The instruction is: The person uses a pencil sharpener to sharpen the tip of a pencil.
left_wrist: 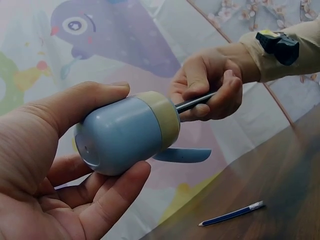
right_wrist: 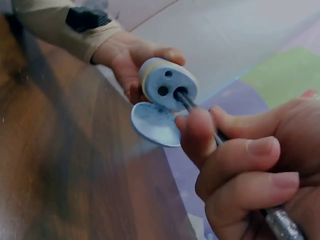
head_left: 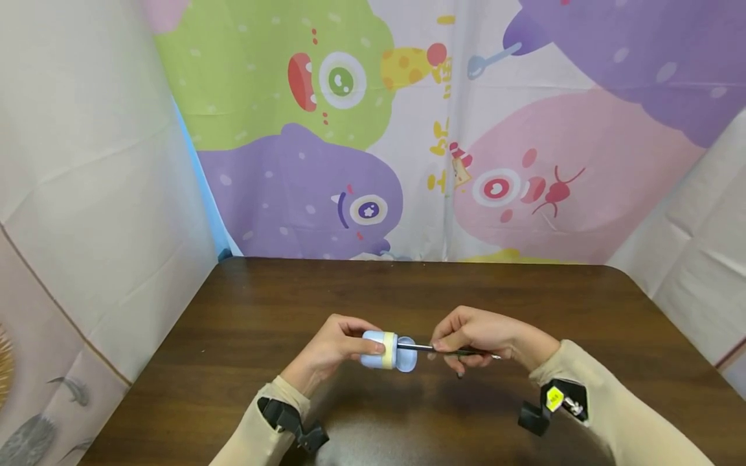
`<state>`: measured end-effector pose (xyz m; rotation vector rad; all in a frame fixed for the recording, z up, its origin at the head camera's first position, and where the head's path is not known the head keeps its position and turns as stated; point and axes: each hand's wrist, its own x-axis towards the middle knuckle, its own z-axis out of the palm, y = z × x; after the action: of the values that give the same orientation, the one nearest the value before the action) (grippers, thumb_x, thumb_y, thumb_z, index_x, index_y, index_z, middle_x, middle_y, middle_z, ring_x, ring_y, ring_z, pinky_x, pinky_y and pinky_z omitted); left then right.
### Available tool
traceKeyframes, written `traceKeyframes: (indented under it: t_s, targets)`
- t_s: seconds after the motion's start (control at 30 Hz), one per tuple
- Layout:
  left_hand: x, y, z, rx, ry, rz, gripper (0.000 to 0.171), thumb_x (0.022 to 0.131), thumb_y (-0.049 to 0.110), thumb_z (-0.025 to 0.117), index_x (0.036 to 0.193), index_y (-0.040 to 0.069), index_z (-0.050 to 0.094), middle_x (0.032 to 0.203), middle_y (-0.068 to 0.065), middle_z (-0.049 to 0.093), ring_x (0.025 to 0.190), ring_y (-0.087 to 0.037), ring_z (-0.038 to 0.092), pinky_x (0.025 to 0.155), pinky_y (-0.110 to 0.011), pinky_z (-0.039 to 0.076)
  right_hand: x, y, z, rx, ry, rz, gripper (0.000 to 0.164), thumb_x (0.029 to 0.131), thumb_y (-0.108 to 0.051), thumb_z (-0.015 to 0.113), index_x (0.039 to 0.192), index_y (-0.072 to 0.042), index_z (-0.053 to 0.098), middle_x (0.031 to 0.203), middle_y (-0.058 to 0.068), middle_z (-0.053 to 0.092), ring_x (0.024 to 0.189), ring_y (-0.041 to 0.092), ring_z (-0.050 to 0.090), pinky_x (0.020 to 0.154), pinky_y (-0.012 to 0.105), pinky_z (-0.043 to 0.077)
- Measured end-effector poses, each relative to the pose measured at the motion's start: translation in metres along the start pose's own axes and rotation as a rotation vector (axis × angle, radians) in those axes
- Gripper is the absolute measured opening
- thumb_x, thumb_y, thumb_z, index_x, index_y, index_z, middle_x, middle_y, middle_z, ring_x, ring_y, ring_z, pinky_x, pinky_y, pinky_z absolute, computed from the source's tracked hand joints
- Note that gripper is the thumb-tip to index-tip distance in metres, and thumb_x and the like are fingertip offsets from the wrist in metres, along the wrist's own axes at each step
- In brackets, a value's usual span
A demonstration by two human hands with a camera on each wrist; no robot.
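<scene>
Left hand [head_left: 333, 342] grips the sharpener [left_wrist: 125, 127] above the tabletop [head_left: 262, 298], lid [right_wrist: 154, 124] hanging open; right hand [head_left: 474, 331] pinches the pencil [head_left: 418, 347], its end inside one of the three holes. Likely sharpening. Best done with pencil square to the hole, sharpener gripped firmly, light inward pressure, even twists; tilting or forcing could snap the lead.

The sharpener [left_wrist: 122, 132] is light blue banded with yellow, the pencil [head_left: 418, 347] black.
</scene>
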<state>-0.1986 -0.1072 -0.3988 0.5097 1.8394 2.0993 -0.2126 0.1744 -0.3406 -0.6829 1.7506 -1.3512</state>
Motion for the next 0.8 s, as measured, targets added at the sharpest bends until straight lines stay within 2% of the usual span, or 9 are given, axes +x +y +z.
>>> traceKeyframes:
  t_s: [0.1,0.23,0.33,0.47,0.53,0.6,0.67,0.8]
  targets:
    - [0.000,0.000,-0.001,0.001,0.000,0.004,0.045,0.076,0.000,0.080,0.105,-0.026,0.058,0.078,-0.003,0.067,0.070,-0.013,0.062,0.060,-0.024,0.055,0.000,-0.002,0.003,-0.046,0.049,-0.008,0.022,0.097,-0.010,0.059,0.102,0.011,0.064,0.065,0.005,0.064,0.039,0.002,0.037,0.037,0.017,0.029]
    - [-0.001,0.001,-0.002,0.001,-0.003,0.003,0.047,0.076,0.001,0.081,0.106,-0.026,0.058,0.079,-0.003,0.068,0.071,-0.013,0.062,0.060,-0.025,0.054,-0.003,-0.007,0.008,-0.194,0.196,-0.035,0.020,0.086,-0.009,0.074,0.094,0.006,0.064,0.065,0.006,0.063,0.039,0.004,0.042,0.036,0.019,0.031]
    - [0.000,0.000,-0.002,-0.006,-0.005,0.006,0.048,0.076,0.002,0.081,0.106,-0.026,0.057,0.079,-0.003,0.068,0.070,-0.013,0.062,0.060,-0.025,0.054,-0.004,-0.010,0.013,-0.385,0.318,-0.086,0.020,0.076,-0.009,0.084,0.083,0.000,0.067,0.062,0.003,0.063,0.041,0.008,0.048,0.037,0.021,0.036]
    - [0.000,-0.001,-0.002,-0.029,-0.003,0.003,0.043,0.075,0.002,0.081,0.104,-0.024,0.061,0.079,-0.004,0.067,0.069,-0.013,0.062,0.059,-0.025,0.054,-0.005,-0.009,0.020,-0.676,0.440,-0.226,0.014,0.076,-0.011,0.085,0.076,-0.012,0.072,0.064,-0.008,0.066,0.049,0.003,0.050,0.044,0.022,0.041]
    - [0.000,-0.001,-0.003,-0.046,-0.001,-0.003,0.037,0.076,0.000,0.079,0.101,-0.022,0.064,0.080,-0.004,0.068,0.069,-0.013,0.062,0.058,-0.026,0.055,-0.004,-0.007,0.023,-0.766,0.480,-0.297,0.013,0.077,-0.010,0.084,0.075,-0.015,0.073,0.065,-0.014,0.065,0.051,0.000,0.048,0.047,0.021,0.040]
    - [0.000,-0.001,-0.003,-0.064,0.001,-0.009,0.030,0.076,-0.002,0.077,0.099,-0.019,0.067,0.081,-0.005,0.068,0.069,-0.014,0.063,0.058,-0.026,0.055,-0.003,-0.007,0.026,-0.808,0.500,-0.343,0.014,0.078,-0.008,0.083,0.074,-0.017,0.072,0.065,-0.016,0.064,0.054,-0.002,0.044,0.048,0.021,0.038]
    - [0.001,-0.001,-0.003,-0.077,0.001,-0.011,0.029,0.077,-0.003,0.076,0.099,-0.020,0.067,0.082,-0.006,0.068,0.069,-0.014,0.063,0.058,-0.026,0.055,-0.002,-0.007,0.027,-0.798,0.494,-0.354,0.015,0.079,-0.007,0.081,0.073,-0.016,0.072,0.063,-0.017,0.062,0.053,-0.002,0.043,0.047,0.021,0.037]
    - [0.001,-0.002,-0.003,-0.082,-0.005,-0.015,0.036,0.077,-0.004,0.075,0.102,-0.025,0.060,0.081,-0.006,0.067,0.069,-0.014,0.063,0.058,-0.026,0.055,-0.003,-0.008,0.027,-0.694,0.429,-0.293,0.015,0.082,-0.005,0.078,0.073,-0.013,0.070,0.057,-0.012,0.060,0.050,0.002,0.051,0.045,0.021,0.037]
